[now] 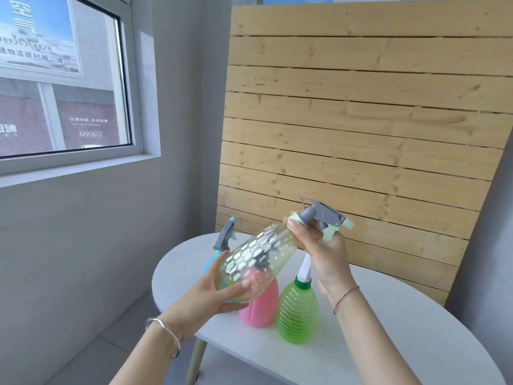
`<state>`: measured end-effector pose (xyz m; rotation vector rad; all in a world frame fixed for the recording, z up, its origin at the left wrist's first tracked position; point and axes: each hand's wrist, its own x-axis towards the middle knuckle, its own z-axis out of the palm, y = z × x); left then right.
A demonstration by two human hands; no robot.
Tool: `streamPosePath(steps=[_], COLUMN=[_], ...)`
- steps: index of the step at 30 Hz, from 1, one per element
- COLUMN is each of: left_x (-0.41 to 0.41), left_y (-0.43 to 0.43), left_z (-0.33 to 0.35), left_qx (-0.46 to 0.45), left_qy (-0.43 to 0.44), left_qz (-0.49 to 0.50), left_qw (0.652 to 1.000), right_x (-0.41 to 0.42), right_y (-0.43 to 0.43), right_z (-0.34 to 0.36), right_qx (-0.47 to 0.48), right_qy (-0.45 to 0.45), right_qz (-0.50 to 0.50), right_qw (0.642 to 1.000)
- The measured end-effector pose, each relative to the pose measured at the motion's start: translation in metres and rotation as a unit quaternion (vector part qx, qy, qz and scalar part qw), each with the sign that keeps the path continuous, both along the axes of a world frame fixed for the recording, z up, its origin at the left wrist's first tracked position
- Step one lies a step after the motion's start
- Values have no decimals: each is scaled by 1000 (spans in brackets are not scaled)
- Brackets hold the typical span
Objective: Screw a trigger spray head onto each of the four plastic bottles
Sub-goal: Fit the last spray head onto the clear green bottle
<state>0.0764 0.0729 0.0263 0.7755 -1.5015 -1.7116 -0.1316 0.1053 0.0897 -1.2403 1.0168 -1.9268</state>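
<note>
I hold a clear yellowish bottle (255,259) tilted in the air above the white table (402,329). My left hand (219,294) grips its base. My right hand (322,251) pinches the pale green collar at the neck, where a grey and pale green trigger spray head (324,218) sits. On the table stand a pink bottle (263,307), partly hidden behind the clear one, a green ribbed bottle (298,312) with a white and green head, and a blue bottle (211,262) with a grey and blue trigger head (226,234).
A wooden slatted panel (361,120) leans against the wall right behind the table. A window (61,76) is on the left wall. The table's leg (195,359) shows below its front left edge, over a grey floor.
</note>
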Motion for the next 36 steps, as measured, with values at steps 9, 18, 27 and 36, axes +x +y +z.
streamPosePath(steps=[9, 18, 27, 36], left_x=[-10, -4, 7, -4], left_y=[-4, -7, -6, -5], left_z=[4, 6, 11, 8], left_qx=[-25, 55, -26, 66], left_qy=[72, 2, 84, 88], left_qz=[194, 73, 43, 106], left_qw=[978, 996, 995, 988], right_x=[8, 3, -2, 9], right_y=[-5, -5, -4, -1], right_z=[-5, -4, -4, -7], right_qx=[3, -20, 23, -2], right_qy=[-35, -2, -64, -14], right_qz=[-20, -5, -28, 6], right_qw=[999, 1000, 997, 1000])
